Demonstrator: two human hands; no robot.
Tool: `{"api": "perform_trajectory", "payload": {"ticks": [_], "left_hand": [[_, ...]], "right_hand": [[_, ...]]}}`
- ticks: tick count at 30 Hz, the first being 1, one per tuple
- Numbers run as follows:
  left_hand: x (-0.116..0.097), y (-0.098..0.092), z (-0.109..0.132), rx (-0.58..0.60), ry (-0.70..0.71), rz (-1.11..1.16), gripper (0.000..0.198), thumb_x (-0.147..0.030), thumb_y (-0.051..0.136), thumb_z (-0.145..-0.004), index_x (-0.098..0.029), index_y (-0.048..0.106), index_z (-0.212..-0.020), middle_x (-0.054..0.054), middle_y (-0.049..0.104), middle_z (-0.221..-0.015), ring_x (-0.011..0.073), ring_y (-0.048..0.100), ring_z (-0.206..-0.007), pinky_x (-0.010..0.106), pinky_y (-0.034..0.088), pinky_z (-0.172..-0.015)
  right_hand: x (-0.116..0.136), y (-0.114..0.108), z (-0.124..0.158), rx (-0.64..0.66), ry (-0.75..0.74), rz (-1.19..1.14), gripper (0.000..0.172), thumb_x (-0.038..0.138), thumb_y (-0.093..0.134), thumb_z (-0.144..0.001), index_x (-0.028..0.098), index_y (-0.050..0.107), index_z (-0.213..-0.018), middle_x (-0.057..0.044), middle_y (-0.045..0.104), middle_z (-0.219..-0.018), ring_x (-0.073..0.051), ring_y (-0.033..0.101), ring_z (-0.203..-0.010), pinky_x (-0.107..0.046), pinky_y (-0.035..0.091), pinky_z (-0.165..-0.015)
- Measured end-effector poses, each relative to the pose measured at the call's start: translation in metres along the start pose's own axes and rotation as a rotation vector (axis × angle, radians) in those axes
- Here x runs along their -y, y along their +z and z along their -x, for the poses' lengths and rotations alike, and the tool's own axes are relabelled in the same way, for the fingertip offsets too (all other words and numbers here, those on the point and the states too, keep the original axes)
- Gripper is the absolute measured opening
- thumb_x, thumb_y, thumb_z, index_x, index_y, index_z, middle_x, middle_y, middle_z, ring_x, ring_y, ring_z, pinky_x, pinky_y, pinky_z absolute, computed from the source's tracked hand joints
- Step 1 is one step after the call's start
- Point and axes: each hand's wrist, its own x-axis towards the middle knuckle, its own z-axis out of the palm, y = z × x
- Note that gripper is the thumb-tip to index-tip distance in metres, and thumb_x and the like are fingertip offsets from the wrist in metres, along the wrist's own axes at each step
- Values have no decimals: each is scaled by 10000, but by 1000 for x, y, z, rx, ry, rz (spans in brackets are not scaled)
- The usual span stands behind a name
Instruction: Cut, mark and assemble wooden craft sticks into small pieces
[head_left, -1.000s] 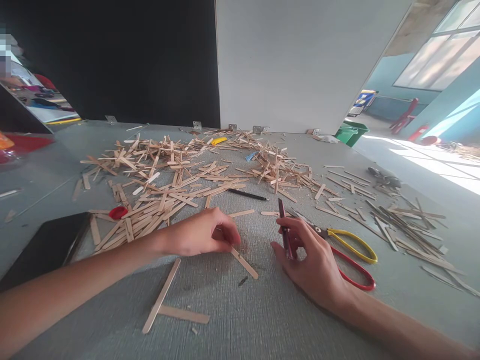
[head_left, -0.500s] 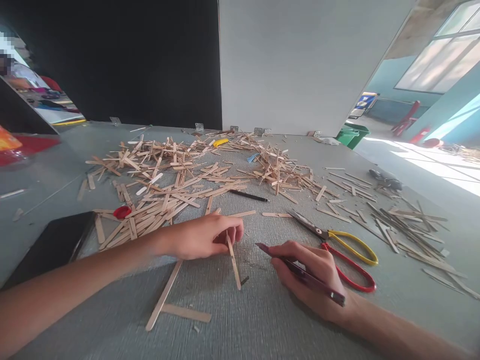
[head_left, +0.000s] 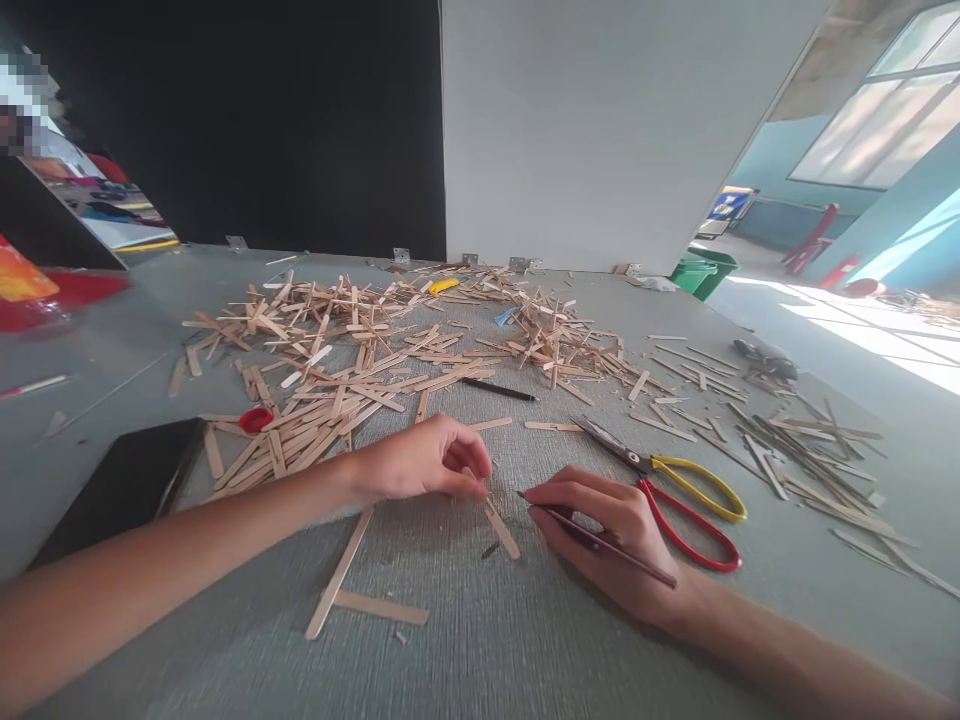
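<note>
My left hand (head_left: 424, 462) is closed in a pinch on the near end of a short wooden stick (head_left: 501, 528) that lies flat on the grey table mat (head_left: 480, 620). My right hand (head_left: 607, 545) grips a thin dark pen (head_left: 600, 541) like a writing tool, its tip pointing left close to the stick. Red and yellow handled scissors (head_left: 679, 495) lie just right of my right hand. Two longer sticks (head_left: 352, 585) lie crossed on the mat below my left forearm.
A wide heap of wooden sticks (head_left: 352, 350) covers the middle of the table, with darker strips (head_left: 810, 450) at the right. A black pencil (head_left: 499, 390), a red cap (head_left: 256, 419), a black phone (head_left: 120, 485) and a white partition (head_left: 600, 130) are also in view.
My right hand turned the pen from upright to a writing grip and brought its tip left to the stick. My left hand lifted the stick on end, then laid it flat again.
</note>
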Motion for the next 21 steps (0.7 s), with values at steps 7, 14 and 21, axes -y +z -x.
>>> {"api": "perform_trajectory", "payload": {"ticks": [7, 14, 21], "left_hand": [[2, 7, -2, 46, -44, 19, 396, -545, 788, -840, -159, 710, -879, -4, 685, -703, 74, 536, -487, 207, 415, -480], [-2, 7, -5, 117, -28, -145, 350, -518, 674, -933, -174, 656, -871, -32, 617, -674, 79, 506, -504, 189, 366, -471], [-9, 13, -4, 187, -11, -205, 421, -605, 537, -982, -203, 600, -877, 2, 651, -691, 138, 529, -589, 243, 351, -534]], "right_hand": [[9, 9, -6, -31, 59, -42, 203, 176, 592, -1000, 169, 787, -1055, -26, 726, -762, -128, 627, -621, -267, 486, -584], [9, 9, -8, 83, 149, -108, 203, 203, 587, -1000, 186, 790, -1000, -5, 713, -695, -116, 619, -554, -242, 473, -527], [2, 12, -7, 136, 218, -207, 210, 235, 587, -1017, 206, 792, -1054, -7, 724, -750, -110, 632, -580, -235, 502, -554]]}}
